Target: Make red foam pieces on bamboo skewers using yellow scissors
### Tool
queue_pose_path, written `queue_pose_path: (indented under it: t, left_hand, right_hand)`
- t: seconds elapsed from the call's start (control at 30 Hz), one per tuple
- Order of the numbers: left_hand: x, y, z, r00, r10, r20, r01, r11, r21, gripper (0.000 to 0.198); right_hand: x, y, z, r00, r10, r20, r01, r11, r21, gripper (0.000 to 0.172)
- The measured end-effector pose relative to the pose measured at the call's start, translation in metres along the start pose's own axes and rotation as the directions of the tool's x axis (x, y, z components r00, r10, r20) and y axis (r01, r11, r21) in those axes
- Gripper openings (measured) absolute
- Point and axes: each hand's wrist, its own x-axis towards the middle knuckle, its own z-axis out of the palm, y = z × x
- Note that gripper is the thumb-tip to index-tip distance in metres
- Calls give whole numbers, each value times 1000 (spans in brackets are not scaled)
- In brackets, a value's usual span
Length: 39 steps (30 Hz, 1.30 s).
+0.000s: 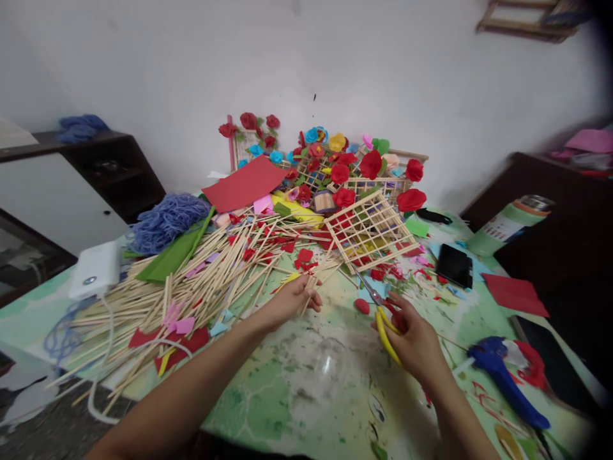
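My left hand (297, 298) is closed around a few short wooden sticks (310, 285) near the middle of the table. In my right hand (416, 335) are scissors (379, 301) with yellow and red handles, their blades pointing up and left. The blade tips reach toward the lower edge of a wooden stick lattice (371, 230), which leans on the pile behind. A red paper piece (362, 306) lies between the hands. Left of my left hand spreads a big heap of loose wooden sticks (225, 262).
Paper flowers (371, 165) and lattices crowd the back. Blue yarn (167, 220), green paper (175, 259) and a white box with a cable (97, 268) lie left. On the right are a black phone (454, 265), a bottle (510, 223), a blue glue gun (507, 377) and a dark tablet (555, 361).
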Motion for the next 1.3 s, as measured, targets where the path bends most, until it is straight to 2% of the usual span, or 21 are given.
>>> queue_pose_path:
  t: [0.1, 0.2, 0.37, 0.53, 0.73, 1.1, 1.3]
  left_hand:
    - [0, 0, 1, 1000, 23, 16, -23, 1000, 21, 28]
    - [-1, 0, 2, 999, 34, 28, -35, 998, 43, 27]
    - [-4, 1, 6, 998, 11, 67, -16, 997, 71, 27]
    - [-6, 0, 9, 986, 30, 164, -57, 985, 162, 25]
    - [-7, 1, 9, 968, 57, 244, -118, 963, 242, 25]
    - [-9, 4, 11, 968, 10, 251, -78, 962, 262, 30]
    - [-9, 6, 9, 958, 26, 285, -99, 965, 244, 28]
  right_hand:
    - [-2, -8, 8, 998, -29, 47, 29, 999, 14, 51]
    - [-6, -14, 11, 995, -9, 102, 14, 999, -46, 50]
    - [-13, -25, 9, 974, -16, 227, 48, 989, -139, 58]
    - [-15, -27, 13, 949, -78, 306, 115, 988, -104, 65]
    - [-17, -30, 14, 943, -66, 326, 104, 990, -101, 65]
    - [-18, -28, 15, 934, -91, 346, 120, 991, -64, 62]
    - [-18, -31, 13, 922, -91, 376, 121, 991, -56, 60]
